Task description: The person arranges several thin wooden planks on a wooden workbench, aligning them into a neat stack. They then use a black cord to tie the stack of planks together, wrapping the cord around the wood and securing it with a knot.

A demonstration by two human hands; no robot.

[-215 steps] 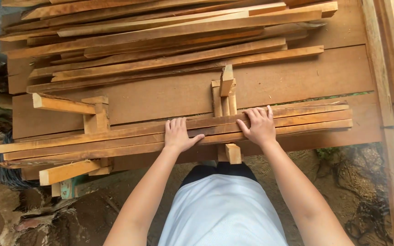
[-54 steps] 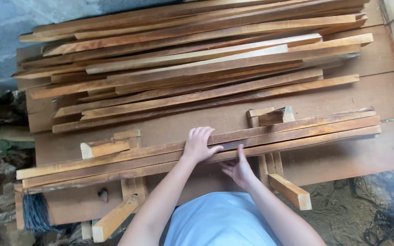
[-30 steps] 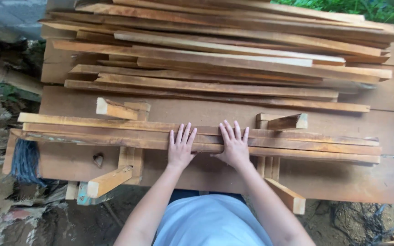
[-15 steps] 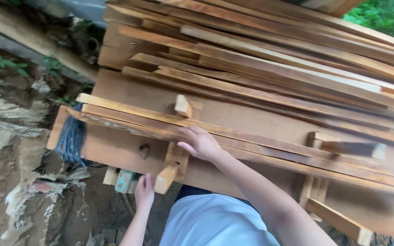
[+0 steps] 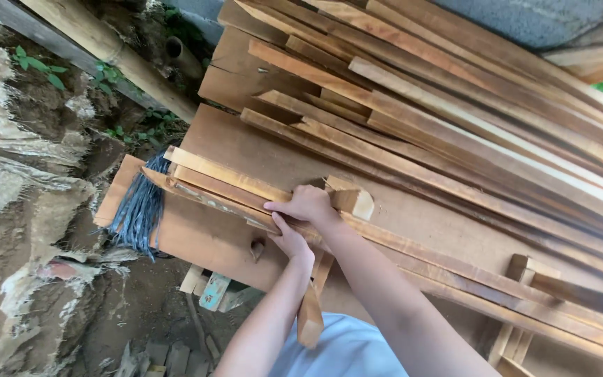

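Slats (image 5: 225,183), a thin bundle lying along the near edge of the wide board (image 5: 197,237), sit under both your hands. Your right hand (image 5: 307,204) curls over the top of them; your left hand (image 5: 289,241) presses in from below, though how tightly it closes is hard to tell. Rough edges could splinter your fingertips, and the free ends by the blue cord (image 5: 137,209) may fan apart and slide off.

I see an outdoor wood workshop: a stack of sawn planks (image 5: 469,119) on a board table (image 5: 211,237), bare soil (image 5: 29,279) around.
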